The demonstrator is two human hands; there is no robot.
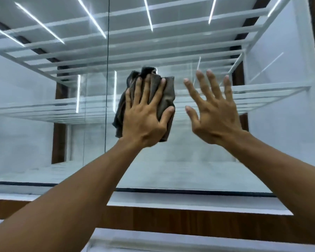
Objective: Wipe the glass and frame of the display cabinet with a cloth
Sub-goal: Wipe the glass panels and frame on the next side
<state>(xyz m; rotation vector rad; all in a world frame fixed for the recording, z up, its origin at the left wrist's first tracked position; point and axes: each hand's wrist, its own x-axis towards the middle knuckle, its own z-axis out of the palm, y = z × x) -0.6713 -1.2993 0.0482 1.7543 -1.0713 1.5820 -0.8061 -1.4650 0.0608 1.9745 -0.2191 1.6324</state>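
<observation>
Display cabinet point(189, 202) with white shelves point(253, 91) behind rigid, probably fragile glass point(171, 160): left hand point(145, 122) presses a soft, light cloth point(168, 99), likely best pinned under the palm, with straight fingers; right hand point(216, 120) spread, empty.

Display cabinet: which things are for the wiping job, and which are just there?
For the job: crumpled dark brown cloth; left hand pressing it flat; clear glass pane; dark frame strip under the glass.
Just there: white slatted shelves; bright white light strips; brown wooden panel below; right hand, spread, holding nothing.
</observation>
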